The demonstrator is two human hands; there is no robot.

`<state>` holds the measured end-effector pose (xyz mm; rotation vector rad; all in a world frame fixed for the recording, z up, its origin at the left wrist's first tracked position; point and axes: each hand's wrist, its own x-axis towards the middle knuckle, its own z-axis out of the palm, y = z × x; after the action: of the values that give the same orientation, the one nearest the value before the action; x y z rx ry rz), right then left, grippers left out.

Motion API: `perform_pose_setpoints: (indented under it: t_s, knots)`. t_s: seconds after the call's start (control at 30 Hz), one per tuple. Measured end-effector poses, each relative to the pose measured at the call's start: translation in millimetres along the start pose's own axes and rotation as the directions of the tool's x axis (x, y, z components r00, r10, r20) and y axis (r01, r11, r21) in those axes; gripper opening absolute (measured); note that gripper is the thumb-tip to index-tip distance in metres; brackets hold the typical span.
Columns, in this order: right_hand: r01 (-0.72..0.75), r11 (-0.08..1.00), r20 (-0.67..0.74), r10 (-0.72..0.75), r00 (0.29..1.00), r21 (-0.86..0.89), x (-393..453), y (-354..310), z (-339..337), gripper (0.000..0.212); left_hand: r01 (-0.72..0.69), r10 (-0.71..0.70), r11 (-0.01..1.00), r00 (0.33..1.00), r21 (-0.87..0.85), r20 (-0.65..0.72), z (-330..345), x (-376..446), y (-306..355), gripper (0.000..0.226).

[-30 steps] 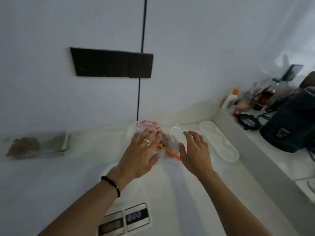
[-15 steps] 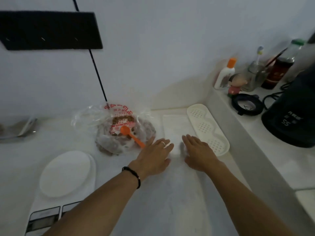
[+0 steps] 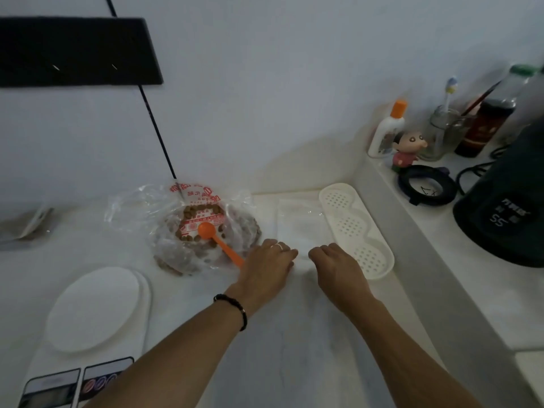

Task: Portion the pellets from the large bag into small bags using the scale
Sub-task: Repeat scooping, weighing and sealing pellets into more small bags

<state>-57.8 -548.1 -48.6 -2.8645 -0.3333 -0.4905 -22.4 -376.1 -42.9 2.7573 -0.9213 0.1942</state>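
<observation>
- Just right of the large clear plastic bag of brown pellets [image 3: 203, 228], my two hands rest at the near edge of a stack of small clear plastic bags [image 3: 300, 222] lying flat on the white countertop [image 3: 294, 334].
- My left hand [image 3: 266, 267], with a ring and a dark bead bracelet [image 3: 234, 309] at the wrist, has its fingers curled down onto the near left corner of the stack; I cannot tell whether they pinch a bag.
- My right hand [image 3: 338, 266] has its fingers curled under at the near right corner; what they hold is hidden.
- A small orange plastic spoon [image 3: 217, 241] lies on the pellet bag, bowl over the pellets, handle pointing toward my left hand.
- The white digital kitchen scale with a round platform [image 3: 94, 307] sits nearer me than the pellet bag, to its left.
- A long white perforated plastic tray [image 3: 356, 228] lies right of the pellet bag, just beyond the small bags.
- Farther right of the bag, a raised ledge bears a white bottle with an orange cap [image 3: 387, 131], a small cartoon figurine [image 3: 407, 150] and a dark electric kettle [image 3: 506, 207].
</observation>
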Motion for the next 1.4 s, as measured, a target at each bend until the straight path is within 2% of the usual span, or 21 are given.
perform_pose_setpoints:
  t_s: [0.1, 0.13, 0.2, 0.27, 0.33, 0.43, 0.5, 0.63, 0.8, 0.9, 1.03, 1.1, 1.2, 1.33, 1.37, 1.4]
  knots:
    - [-0.085, 0.985, -0.110, 0.102, 0.989, 0.149, 2, -3, -11, 0.021, 0.042, -0.051, 0.995, 0.994, -0.089, -0.097, -12, 6, 1, 0.024]
    - [-0.171, 0.960, -0.103, 0.197, 0.975, 0.221, 4, -6, -18, 0.030, 0.050, -0.067, 0.991, 0.989, -0.124, -0.134, -19, 7, 0, 0.026]
    - [-0.337, 0.868, -0.017, 0.368, 0.930, 0.363, 12, -11, -35, 0.052, 0.047, -0.099, 0.965, 0.977, -0.257, -0.191, -35, 8, -3, 0.024]
    - [-0.433, 0.794, 0.070, 0.449, 0.891, 0.427, 23, -12, -51, 0.056, 0.046, -0.142, 0.906, 0.970, -0.420, -0.198, -56, 5, -8, 0.020]
    - [-0.497, 0.765, 0.177, 0.468, 0.866, 0.411, 35, -13, -65, 0.039, 0.043, -0.200, 0.821, 0.955, -0.569, -0.217, -81, -1, -16, 0.020]
    - [-0.548, 0.706, 0.321, 0.445, 0.836, 0.449, 49, -19, -83, 0.004, 0.148, -0.412, 0.624, 0.896, -0.768, -0.162, -118, -15, -34, 0.024]
    - [-0.524, 0.641, 0.346, 0.394, 0.852, 0.560, 55, -29, -93, 0.004, 0.238, -0.522, 0.502, 0.850, -0.831, -0.072, -141, -24, -48, 0.026]
    - [-0.493, 0.484, 0.376, 0.323, 0.869, 0.723, 65, -67, -114, 0.008, 0.301, -0.618, 0.431, 0.785, -0.851, -0.035, -177, -50, -70, 0.016]
    - [-0.471, 0.515, 0.470, 0.144, 0.871, 0.716, 73, -121, -127, 0.008, 0.295, -0.647, 0.429, 0.760, -0.854, -0.063, -208, -91, -102, 0.011]
    - [-0.493, 0.508, 0.482, 0.165, 0.861, 0.706, 74, -155, -123, 0.022, 0.288, -0.649, 0.425, 0.758, -0.858, -0.067, -218, -125, -128, 0.012]
    - [-0.466, 0.674, 0.476, 0.189, 0.859, 0.573, 74, -202, -102, 0.022, 0.360, -0.592, 0.376, 0.802, -0.854, 0.078, -223, -178, -169, 0.015]
    - [-0.473, 0.690, 0.482, 0.202, 0.853, 0.548, 76, -228, -89, 0.026, 0.411, -0.587, 0.328, 0.794, -0.851, 0.157, -223, -199, -188, 0.023]
    - [-0.525, 0.646, 0.518, 0.227, 0.825, 0.554, 76, -266, -69, 0.036, 0.469, -0.666, 0.329, 0.731, -0.820, 0.150, -216, -217, -213, 0.022]
    - [-0.654, 0.510, 0.539, 0.376, 0.753, 0.559, 68, -291, -28, 0.020, 0.571, -0.769, 0.345, 0.627, -0.745, 0.124, -187, -230, -241, 0.021]
    - [-0.674, 0.499, 0.545, 0.400, 0.736, 0.545, 64, -294, -18, 0.022, 0.591, -0.777, 0.354, 0.617, -0.724, 0.124, -178, -232, -245, 0.027]
    - [-0.697, 0.480, 0.549, 0.431, 0.716, 0.532, 60, -296, -8, 0.026, 0.616, -0.769, 0.406, 0.629, -0.675, 0.111, -169, -234, -247, 0.035]
